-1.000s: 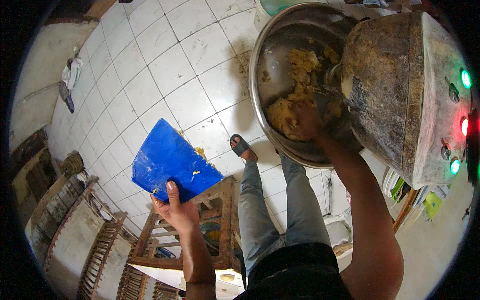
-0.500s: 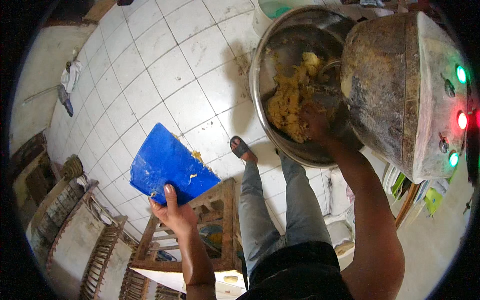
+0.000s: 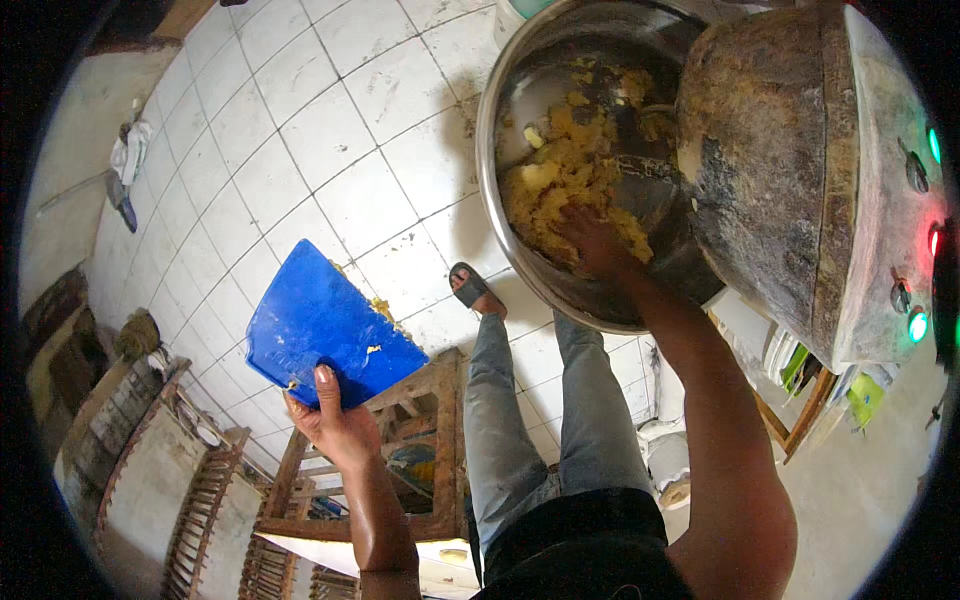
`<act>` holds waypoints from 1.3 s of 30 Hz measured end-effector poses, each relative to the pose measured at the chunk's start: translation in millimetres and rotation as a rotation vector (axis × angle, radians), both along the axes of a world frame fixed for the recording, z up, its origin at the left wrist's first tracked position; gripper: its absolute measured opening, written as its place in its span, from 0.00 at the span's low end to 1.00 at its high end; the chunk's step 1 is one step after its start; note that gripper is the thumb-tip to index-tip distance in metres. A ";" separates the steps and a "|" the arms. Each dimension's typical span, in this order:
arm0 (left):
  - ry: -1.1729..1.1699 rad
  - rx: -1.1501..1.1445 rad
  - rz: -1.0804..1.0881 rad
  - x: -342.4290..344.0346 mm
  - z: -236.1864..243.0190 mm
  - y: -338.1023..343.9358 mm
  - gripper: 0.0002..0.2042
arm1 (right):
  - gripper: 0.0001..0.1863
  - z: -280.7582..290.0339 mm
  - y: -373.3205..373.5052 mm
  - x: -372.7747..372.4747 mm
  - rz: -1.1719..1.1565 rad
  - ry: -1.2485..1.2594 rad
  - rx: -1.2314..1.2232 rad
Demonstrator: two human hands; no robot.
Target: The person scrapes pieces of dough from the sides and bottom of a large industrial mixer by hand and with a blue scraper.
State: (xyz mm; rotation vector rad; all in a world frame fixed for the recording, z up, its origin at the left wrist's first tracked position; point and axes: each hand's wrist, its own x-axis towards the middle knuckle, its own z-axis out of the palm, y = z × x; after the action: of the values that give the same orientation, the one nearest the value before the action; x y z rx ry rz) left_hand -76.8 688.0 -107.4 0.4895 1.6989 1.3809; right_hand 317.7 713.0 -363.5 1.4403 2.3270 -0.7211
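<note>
A blue plastic dough scraper (image 3: 335,325), trapezoid-shaped with crumbs of yellow dough along one edge, is held out over the floor at the left. My left hand (image 3: 338,420) is closed on its lower edge, thumb on top. At the right my right hand (image 3: 595,240) reaches down into a big steel mixing bowl (image 3: 487,150) and touches crumbly yellow dough (image 3: 560,165). Its fingers are dim and partly sunk in the dough, so their grip is unclear. Pale lumps, one near the bowl's left wall (image 3: 533,136), lie among the dough.
A worn mixer head (image 3: 765,150) with lit buttons overhangs the bowl's right side. Below my left hand stands a wooden frame cabinet (image 3: 440,490). My sandalled foot (image 3: 470,288) is on the white tiled floor (image 3: 330,130). A pale bucket (image 3: 510,22) stands behind the bowl.
My right hand has shifted left within the bowl, and the dough around it is spread differently, with pale lumps showing at the left. My left hand still holds the scraper; the view has shifted slightly.
</note>
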 end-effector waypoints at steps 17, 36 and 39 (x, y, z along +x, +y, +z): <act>-0.076 0.015 0.109 13.8 -4.3 -30.9 0.18 | 0.33 42.9 12.0 -11.6 0.079 0.033 -0.161; -0.335 0.016 0.283 106.4 -8.2 -57.4 0.15 | 0.27 67.6 -16.6 -11.2 -1.004 1.325 -0.428; -0.352 0.090 0.256 139.1 6.8 -44.9 0.14 | 0.32 158.7 -11.9 -31.4 -1.062 1.617 -0.654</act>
State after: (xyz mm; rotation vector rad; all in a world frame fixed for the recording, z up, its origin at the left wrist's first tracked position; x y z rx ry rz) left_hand 62.2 643.0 -100.6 0.0684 1.4493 1.6238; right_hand 286.2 701.2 -204.8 1.8567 1.0737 -3.4433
